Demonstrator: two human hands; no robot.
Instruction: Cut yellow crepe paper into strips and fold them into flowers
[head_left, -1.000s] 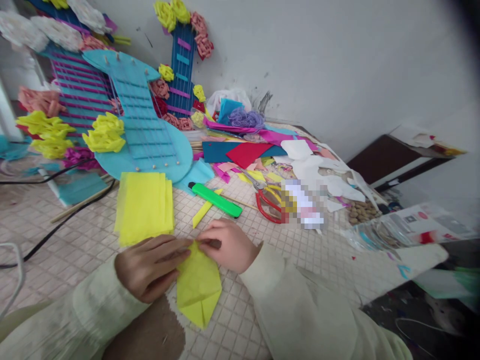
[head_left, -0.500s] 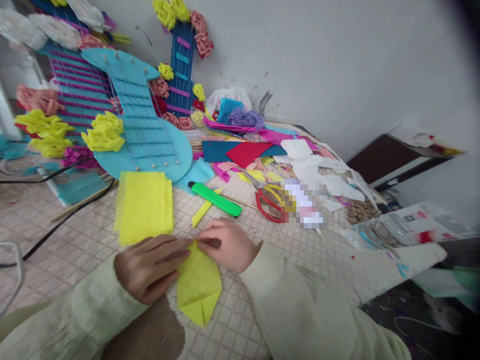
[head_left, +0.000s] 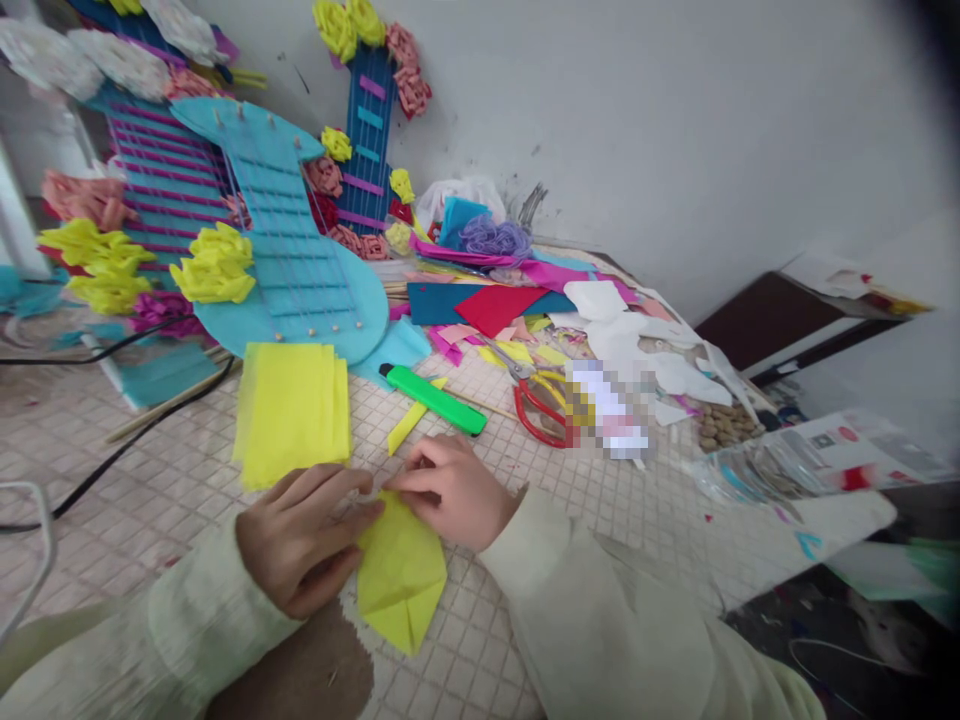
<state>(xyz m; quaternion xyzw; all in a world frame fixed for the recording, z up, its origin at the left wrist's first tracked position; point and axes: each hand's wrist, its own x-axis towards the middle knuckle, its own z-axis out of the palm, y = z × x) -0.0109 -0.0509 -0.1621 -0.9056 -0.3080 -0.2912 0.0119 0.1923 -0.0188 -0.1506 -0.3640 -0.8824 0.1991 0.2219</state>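
A folded piece of yellow paper (head_left: 403, 575), thin like crepe or tissue, lies on the tiled-pattern tabletop with creased corners at its near end. My left hand (head_left: 307, 535) has bent fingers closed at its upper left edge. My right hand (head_left: 454, 490) pinches its top corner with thumb and fingertips, which partly hide that corner. Just beyond my left hand lies a stack of yellow paper squares (head_left: 292, 415). Past my right hand are a green box cutter (head_left: 435, 400) and a narrow yellow strip (head_left: 409, 425) partly under it.
Scissors (head_left: 544, 405) with red and yellow handles lie to the right. A light-blue guitar-shaped piece (head_left: 300, 260) with strings leans at the back left among paper flowers. Paper scraps, purple yarn (head_left: 495, 237) and a red sheet (head_left: 499, 308) cover the back. A black cable (head_left: 142, 440) crosses the left.
My fingers have shifted slightly at the top of the folded yellow paper, the left ones lifting and bending more. The whole view has moved a little.
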